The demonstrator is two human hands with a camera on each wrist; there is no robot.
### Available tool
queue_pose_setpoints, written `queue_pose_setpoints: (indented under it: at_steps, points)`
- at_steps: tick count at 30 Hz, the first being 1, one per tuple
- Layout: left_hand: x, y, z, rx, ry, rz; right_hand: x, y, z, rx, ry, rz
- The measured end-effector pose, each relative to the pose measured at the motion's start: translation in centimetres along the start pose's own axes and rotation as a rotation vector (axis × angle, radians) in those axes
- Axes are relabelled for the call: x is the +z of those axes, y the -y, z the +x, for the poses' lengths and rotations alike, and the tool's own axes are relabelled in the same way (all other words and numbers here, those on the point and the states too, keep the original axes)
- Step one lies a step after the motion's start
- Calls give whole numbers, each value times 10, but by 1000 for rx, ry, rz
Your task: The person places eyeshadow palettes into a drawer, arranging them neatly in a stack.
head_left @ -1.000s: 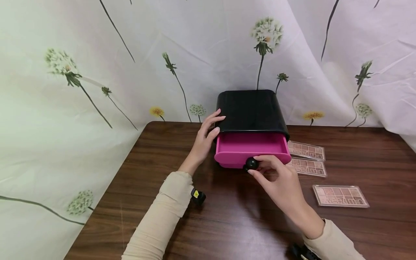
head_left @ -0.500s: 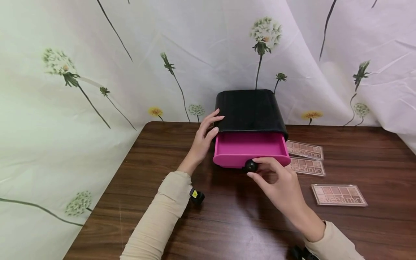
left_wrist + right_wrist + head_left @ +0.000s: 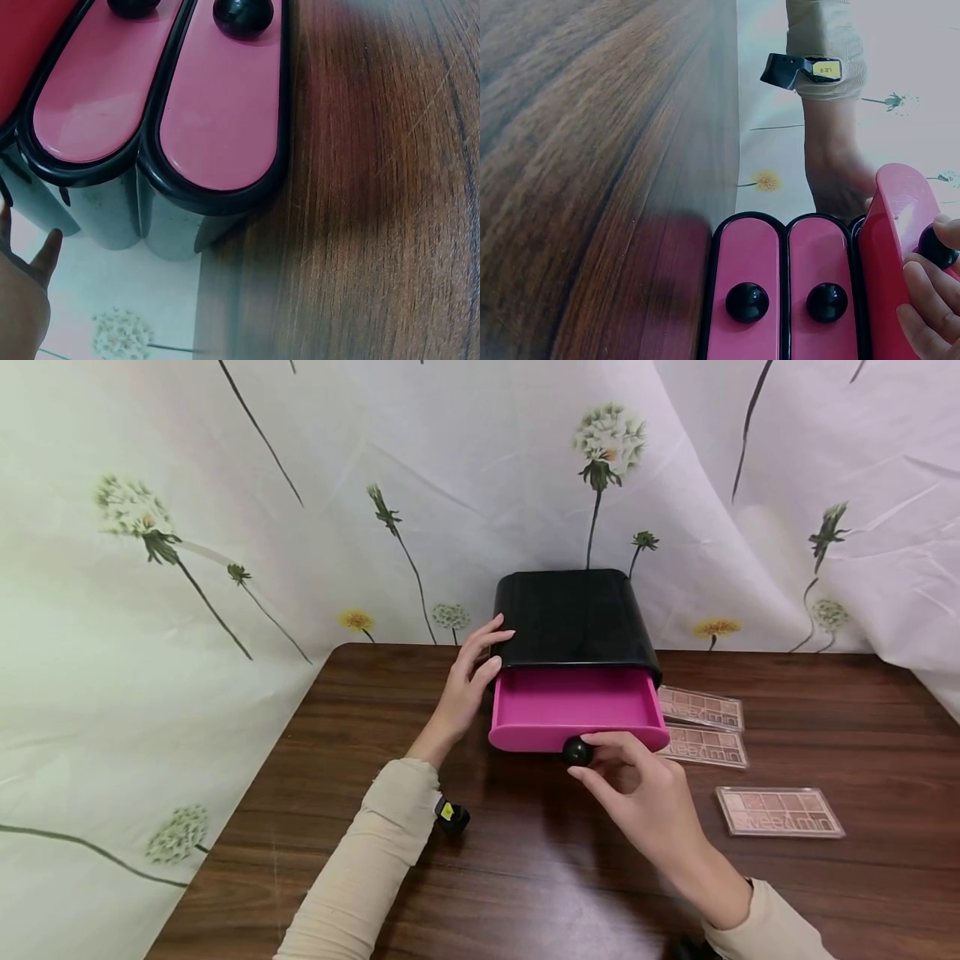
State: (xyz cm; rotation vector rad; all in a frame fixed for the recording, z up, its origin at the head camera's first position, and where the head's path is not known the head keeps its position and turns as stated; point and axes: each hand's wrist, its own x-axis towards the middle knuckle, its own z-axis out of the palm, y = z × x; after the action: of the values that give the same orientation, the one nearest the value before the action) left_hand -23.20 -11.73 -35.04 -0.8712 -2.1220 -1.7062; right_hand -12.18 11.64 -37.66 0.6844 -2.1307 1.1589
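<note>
A black cabinet [image 3: 573, 618] with pink drawers stands against the cloth at the back of the table. Its top drawer [image 3: 517, 739] is pulled partway out, and the inside that shows holds nothing. My right hand [image 3: 648, 793] pinches the round black knob [image 3: 577, 751] on that drawer's front between thumb and fingers. On the cabinet's left side and top edge rests my left hand [image 3: 465, 689], fingers extended. Two lower drawers, the middle drawer [image 3: 821, 255] and the bottom drawer [image 3: 746, 247], sit closed in the right wrist view, each with its own black knob.
Two clear-lidded makeup palettes, a rear palette [image 3: 701, 708] and a nearer palette [image 3: 705, 746], lie beside the cabinet's right side. A third palette [image 3: 780, 812] lies apart, farther right and nearer. Behind the wooden table [image 3: 360, 718] hangs a dandelion-print cloth [image 3: 480, 485].
The top drawer has slid a little farther out toward me, with my right hand on its knob. My left hand stays on the cabinet. The whole view has shifted slightly.
</note>
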Motion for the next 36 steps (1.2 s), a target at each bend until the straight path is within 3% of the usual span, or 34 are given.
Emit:
queue_pose_setpoints:
  at_steps: [36]
  points:
    - [0, 0, 0, 17, -5, 28, 5, -4, -4, -16, 1, -50]
